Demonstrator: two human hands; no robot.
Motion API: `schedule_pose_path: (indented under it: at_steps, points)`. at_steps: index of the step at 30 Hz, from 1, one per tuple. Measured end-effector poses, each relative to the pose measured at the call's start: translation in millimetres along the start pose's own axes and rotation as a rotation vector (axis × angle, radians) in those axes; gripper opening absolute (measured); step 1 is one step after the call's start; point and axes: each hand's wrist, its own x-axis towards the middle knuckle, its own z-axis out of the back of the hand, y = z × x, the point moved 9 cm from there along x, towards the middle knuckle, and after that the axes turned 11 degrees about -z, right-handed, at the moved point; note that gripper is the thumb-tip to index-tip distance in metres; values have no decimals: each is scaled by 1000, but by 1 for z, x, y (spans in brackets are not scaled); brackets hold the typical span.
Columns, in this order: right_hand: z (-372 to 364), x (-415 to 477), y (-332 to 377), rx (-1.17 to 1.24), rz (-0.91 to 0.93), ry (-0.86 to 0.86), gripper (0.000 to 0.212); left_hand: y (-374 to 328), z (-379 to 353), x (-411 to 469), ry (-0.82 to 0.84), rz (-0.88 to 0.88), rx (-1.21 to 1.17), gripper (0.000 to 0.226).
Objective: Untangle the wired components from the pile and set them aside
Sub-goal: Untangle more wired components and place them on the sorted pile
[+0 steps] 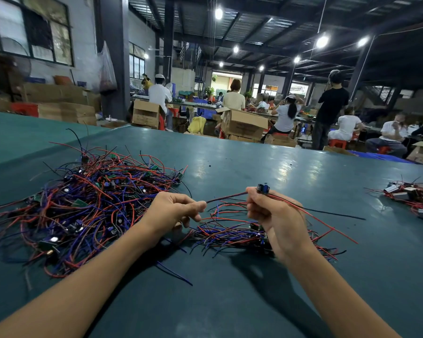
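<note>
While my right hand [274, 215] grips one wired component [263, 188], fingers curled round its leads and the small blue module showing above the fist, my left hand [174, 211] pinches the end of one lead [226, 196] between thumb and forefinger. That lead runs almost straight between the two hands. Below them a small loose bundle [232, 235] lies on the green worktop [254, 162]. The main pile [83, 206] is just to the left, and a sorted group [410, 196] sits well apart at far right. Risk: other leads trail from my right fist toward the bundle; if any are looped there, pulling would drag neighbours along or tighten a knot. A hard tug might strain the joint at the module.
</note>
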Motion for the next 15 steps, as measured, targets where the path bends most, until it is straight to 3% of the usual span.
schedule_pose_path:
  at_steps: [5,10,15]
  points:
    - [6,7,-4,147,-103,54,34,7,6,3,-71,46,-231,42]
    - [12,11,-8,281,-187,65,20,8,16,4,-181,84,-413,20]
    - [15,10,-12,241,-197,43,18,5,29,3,-328,79,-631,38]
